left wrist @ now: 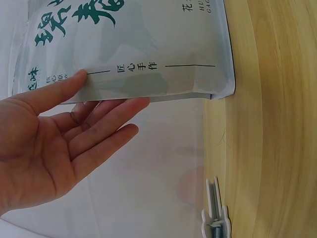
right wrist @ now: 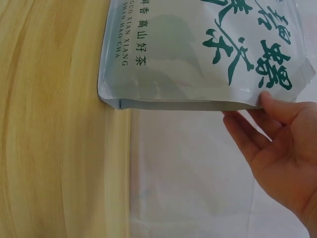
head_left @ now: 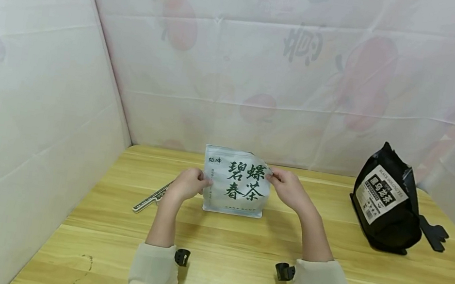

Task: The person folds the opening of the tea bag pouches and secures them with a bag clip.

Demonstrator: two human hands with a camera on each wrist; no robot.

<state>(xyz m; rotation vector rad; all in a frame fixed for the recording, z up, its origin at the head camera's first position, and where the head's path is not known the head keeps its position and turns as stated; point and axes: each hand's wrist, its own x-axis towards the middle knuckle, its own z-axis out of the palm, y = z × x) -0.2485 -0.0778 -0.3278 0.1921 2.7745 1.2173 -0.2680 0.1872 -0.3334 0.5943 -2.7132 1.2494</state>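
Note:
A pale tea bag [head_left: 236, 182] with large dark-green characters stands upright on the wooden table, facing me. At its left side my left hand [head_left: 188, 184] pinches the edge, thumb on the front and fingers behind, as the left wrist view shows. My right hand [head_left: 291, 191] pinches the right edge higher up, near the top corner; in the right wrist view the thumb [right wrist: 275, 106] lies on the printed front. The bag's top right corner slants down. Partly hidden behind my left hand lies a long, pale and dark slatted tool [head_left: 153, 198] with a spring visible in the left wrist view.
A black oolong tea bag [head_left: 386, 200] with a white label leans on the table at the right. Beside it lies a flat black object with pronged ends [head_left: 434, 234]. Pale printed cloth [head_left: 229, 73] hangs behind the table [head_left: 229, 279] and at both sides.

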